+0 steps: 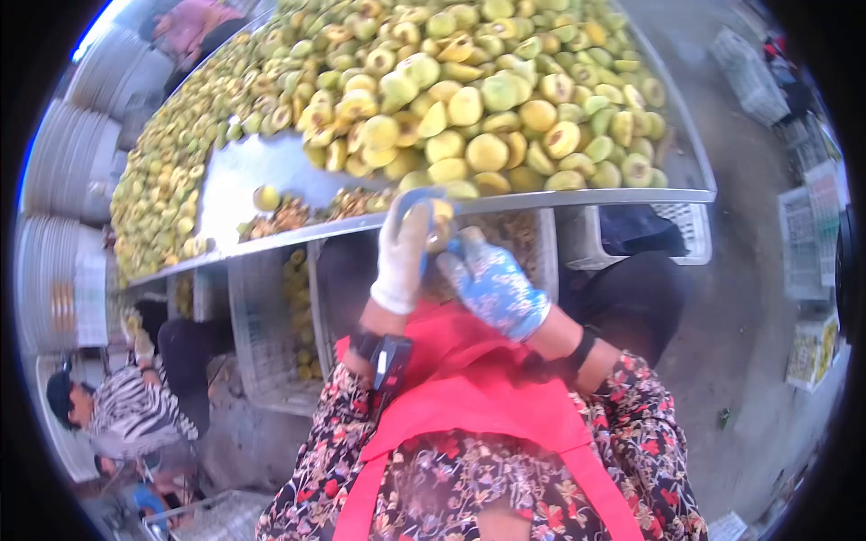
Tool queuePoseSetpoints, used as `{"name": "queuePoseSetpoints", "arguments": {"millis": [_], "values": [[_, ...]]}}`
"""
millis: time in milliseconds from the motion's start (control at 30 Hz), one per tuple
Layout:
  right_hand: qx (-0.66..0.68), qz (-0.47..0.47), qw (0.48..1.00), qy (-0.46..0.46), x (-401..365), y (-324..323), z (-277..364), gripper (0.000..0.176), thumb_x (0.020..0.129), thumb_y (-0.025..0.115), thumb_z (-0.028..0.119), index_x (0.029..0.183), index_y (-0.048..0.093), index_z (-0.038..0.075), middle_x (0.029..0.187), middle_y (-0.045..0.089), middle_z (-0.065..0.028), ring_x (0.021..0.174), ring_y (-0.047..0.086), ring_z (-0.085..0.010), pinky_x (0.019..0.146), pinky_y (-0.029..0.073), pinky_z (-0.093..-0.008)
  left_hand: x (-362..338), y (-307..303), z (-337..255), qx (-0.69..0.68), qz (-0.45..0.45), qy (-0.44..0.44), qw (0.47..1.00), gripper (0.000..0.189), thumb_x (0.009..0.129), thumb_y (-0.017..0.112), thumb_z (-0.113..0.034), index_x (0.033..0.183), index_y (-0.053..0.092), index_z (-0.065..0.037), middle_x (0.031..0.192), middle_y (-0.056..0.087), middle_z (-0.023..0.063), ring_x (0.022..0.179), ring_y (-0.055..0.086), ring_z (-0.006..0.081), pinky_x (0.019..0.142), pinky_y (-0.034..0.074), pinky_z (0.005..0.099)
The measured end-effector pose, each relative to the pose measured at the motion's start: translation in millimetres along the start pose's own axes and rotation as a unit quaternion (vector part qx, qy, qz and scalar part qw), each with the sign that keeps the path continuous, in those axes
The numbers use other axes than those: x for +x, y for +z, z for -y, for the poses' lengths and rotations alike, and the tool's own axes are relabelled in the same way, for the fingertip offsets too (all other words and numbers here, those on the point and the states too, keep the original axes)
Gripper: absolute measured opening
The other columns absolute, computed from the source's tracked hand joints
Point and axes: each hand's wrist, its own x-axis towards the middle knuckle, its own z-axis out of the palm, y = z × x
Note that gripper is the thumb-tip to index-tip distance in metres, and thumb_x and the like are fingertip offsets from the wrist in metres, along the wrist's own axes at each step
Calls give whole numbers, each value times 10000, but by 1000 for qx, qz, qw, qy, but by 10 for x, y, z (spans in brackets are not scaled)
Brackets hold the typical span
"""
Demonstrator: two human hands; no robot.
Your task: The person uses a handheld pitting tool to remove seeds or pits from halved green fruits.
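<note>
A heap of halved fruit already covers the desk, while left hand and right hand grip 1 more yellow fruit, clamped.

Left hand, white glove, grips one yellow fruit at the metal table edge. Right hand, blue patterned glove, touches it. Heaped fruit halves cover the table behind.

A heap of halved yellow fruit covers a metal table above plastic crates, beside a crouching person.
</note>
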Motion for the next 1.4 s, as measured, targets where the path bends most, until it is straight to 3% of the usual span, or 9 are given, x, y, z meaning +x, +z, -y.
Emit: {"name": "queuePoseSetpoints", "arguments": {"millis": [200,433,500,700,833,867,967,1233,1400], "values": [[80,-5,996,34,-43,-4,-46,292,971,515,243,1175,528,36,688,617,-195,618,647,-339,522,514,-449,52,214,87,-36,-51,-32,998,448,1057,408,-382,1284,544,-21,1203,594,105,1100,578,216,996,457,382],[183,-46,981,30,33,14,-289,424,982,521,355,1212,461,4,825,670,-244,712,647,-440,643,511,-470,186,103,512,132,19,74,988,407,1030,461,-294,1296,481,14,1245,559,151,1149,551,267,1051,420,403],[218,-31,975,41,79,110,-498,413,987,533,362,1261,462,61,814,644,-148,613,617,-294,559,494,-391,180,-42,676,333,111,140,926,452,990,568,-220,1352,424,9,1290,564,161,1155,573,286,1124,385,446],[470,137,834,256,-145,-471,-64,299,987,523,434,1187,505,212,707,467,22,449,384,-82,395,326,-246,117,450,319,135,51,19,989,423,998,542,-265,1308,476,15,1232,580,135,1087,582,224,999,461,371],[340,15,934,109,-78,-209,-312,272,940,595,324,1046,672,85,864,670,-29,771,568,-152,705,488,-344,166,570,297,129,55,10,990,420,1001,531,-293,1293,489,7,1201,590,129,1055,589,219,967,469,363],[428,73,876,209,-184,-412,-111,240,951,567,357,849,619,146,584,531,3,435,471,-126,393,390,-274,183,600,295,126,55,8,991,420,1002,528,-299,1290,493,5,1193,592,127,1047,591,218,959,472,361],[433,113,870,209,-82,-204,-414,278,980,505,435,1136,509,205,715,482,26,447,384,-78,400,332,-249,191,664,285,116,58,6,992,421,1004,519,-320,1278,503,-1,1169,600,122,1023,596,214,935,478,355],[640,235,652,331,-131,-400,-295,366,1012,477,480,793,548,196,512,473,71,358,440,-68,336,378,-239,152,699,274,94,61,4,994,432,1010,495,-376,1248,530,-18,1106,620,110,960,610,204,872,495,339],[679,273,621,280,-176,-390,-259,326,998,512,461,846,537,173,579,461,66,390,393,-56,343,319,-230,130,593,260,54,56,8,997,445,1013,480,-411,1229,547,-28,1067,632,102,920,619,197,832,506,329]]}}
